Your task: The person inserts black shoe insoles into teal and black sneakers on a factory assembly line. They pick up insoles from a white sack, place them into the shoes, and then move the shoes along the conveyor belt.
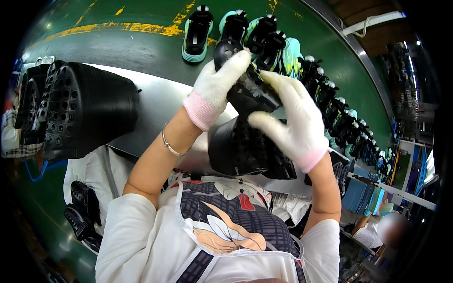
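Both my hands wear white knit gloves with pink cuffs. My left hand (218,85) and my right hand (291,121) grip one black perforated shoe sole piece (248,92) between them, lifted above the metal table (155,101). Directly below it, against my apron, sits a stack of the same black perforated pieces (245,148). A thin bracelet circles my left wrist.
A large stack of black perforated pieces (78,108) lies on the table at the left. A row of black and mint shoes (264,40) runs along the green conveyor (141,47) to the far right. More black pieces (82,214) lie by my left side. Another person (382,228) sits at the lower right.
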Demonstrator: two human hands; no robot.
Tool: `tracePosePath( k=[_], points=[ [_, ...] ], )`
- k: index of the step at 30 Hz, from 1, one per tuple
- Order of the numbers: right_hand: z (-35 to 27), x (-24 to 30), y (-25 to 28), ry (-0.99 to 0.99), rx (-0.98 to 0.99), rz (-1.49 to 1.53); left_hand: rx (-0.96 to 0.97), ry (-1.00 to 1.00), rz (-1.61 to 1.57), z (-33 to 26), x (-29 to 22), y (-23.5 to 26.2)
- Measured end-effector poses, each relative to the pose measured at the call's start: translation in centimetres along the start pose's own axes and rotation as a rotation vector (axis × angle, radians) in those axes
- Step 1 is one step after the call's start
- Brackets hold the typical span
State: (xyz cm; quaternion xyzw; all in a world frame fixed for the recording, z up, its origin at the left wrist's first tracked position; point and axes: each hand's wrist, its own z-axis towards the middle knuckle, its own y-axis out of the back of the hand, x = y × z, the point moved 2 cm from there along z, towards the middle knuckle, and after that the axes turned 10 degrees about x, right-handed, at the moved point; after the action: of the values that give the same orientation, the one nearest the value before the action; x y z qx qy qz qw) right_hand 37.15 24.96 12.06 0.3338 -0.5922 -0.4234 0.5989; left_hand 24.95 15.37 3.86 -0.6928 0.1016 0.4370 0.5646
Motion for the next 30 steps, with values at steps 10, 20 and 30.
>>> tracePosePath(
  k=[10, 20, 30],
  points=[
    [5.8, -3.2, -1.8, -0.233, 0.217, -0.124, -0.231, -0.205, -0.062, 3.3, 1.3, 3.9],
    [9.9, -8.9, -1.4, -0.489, 0.356, 0.099, -0.185, -0.149, 1.141, 7.2, 3.1, 9.4],
    [17.4, -12.9, -1.8, -0.642, 0.615, 0.064, -0.101, -0.153, 1.658, 8.6, 5.2, 7.4]
  ],
)
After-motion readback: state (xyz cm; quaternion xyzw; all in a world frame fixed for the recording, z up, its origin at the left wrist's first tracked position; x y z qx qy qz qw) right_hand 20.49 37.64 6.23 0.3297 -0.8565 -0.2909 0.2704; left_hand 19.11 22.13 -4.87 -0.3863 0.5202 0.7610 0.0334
